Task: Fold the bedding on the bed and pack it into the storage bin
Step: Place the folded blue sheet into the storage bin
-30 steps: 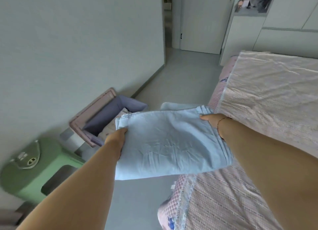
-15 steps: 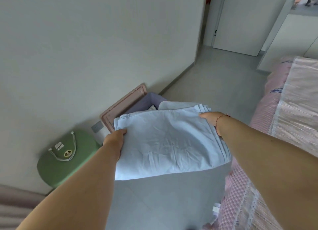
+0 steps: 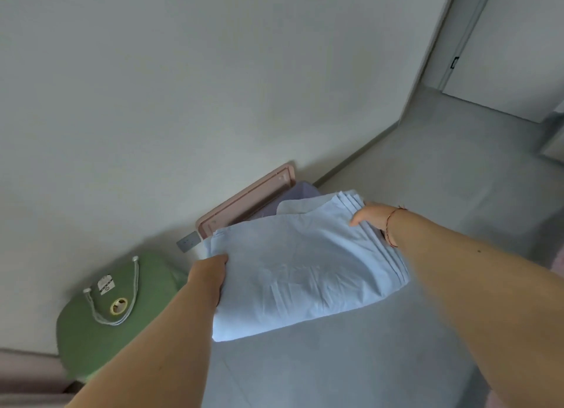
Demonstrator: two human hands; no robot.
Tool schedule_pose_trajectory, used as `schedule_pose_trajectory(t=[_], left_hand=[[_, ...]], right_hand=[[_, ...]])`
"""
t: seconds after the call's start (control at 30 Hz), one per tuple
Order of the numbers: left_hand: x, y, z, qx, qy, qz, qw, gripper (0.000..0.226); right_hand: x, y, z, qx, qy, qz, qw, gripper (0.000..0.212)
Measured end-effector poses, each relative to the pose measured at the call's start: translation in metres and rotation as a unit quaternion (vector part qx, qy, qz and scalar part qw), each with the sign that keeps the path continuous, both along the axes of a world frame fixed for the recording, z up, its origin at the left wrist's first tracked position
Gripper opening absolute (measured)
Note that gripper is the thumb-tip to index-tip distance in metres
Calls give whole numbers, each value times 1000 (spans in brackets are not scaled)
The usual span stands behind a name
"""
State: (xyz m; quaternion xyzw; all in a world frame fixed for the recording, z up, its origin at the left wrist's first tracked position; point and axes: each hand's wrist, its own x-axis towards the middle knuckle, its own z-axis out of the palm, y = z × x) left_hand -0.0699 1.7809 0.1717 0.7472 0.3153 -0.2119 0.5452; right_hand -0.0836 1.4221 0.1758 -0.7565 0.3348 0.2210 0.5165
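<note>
So the person has the folded light-blue sheet (image 3: 300,273) held flat between both hands, one on each short side, which makes sense: gripping opposite edges keeps the stacked layers from sliding apart or unfolding while it's carried. The left hand (image 3: 209,274) has its thumb on top of the near-left edge, fingers presumably tucked under, so it's pinching the cloth. The right hand (image 3: 370,216) clamps the far-right corner where the fold layers fan out. The storage bin (image 3: 300,190), purple-lined with its pink lid (image 3: 247,201) propped open against the wall, sits just beyond the hands, mostly hidden behind the sheet, with something pale already inside. Left of the left hand is a green round thing (image 3: 116,313) with a cord handle, near the bin but probably not blocking the drop.
</note>
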Motion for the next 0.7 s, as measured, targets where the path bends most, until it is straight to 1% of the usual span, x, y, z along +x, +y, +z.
schedule_pose_trajectory(t=[0.03, 0.13, 0.17, 0.27, 0.37, 0.5, 0.7], left_hand=[[13, -1, -8, 3, 7, 5, 1000, 48], [46, -5, -26, 13, 20, 12, 1000, 50], [58, -6, -34, 19, 26, 12, 999, 50], [96, -15, -57, 34, 40, 3, 999, 47], [138, -25, -91, 24, 80, 8, 996, 45], [170, -37, -136, 28, 104, 24, 994, 46], [196, -57, -210, 27, 153, 48, 987, 50]], right_hand=[[17, 7, 6, -22, -11, 21, 999, 111], [49, 25, 23, -79, -38, 19, 996, 85], [61, 27, 23, -84, -40, 18, 995, 81], [101, 24, 4, -96, -43, 28, 994, 86], [145, 16, -23, -114, -58, 40, 991, 94], [193, 7, -66, -125, -62, 85, 987, 85], [246, -11, -137, -117, -41, 102, 987, 77]])
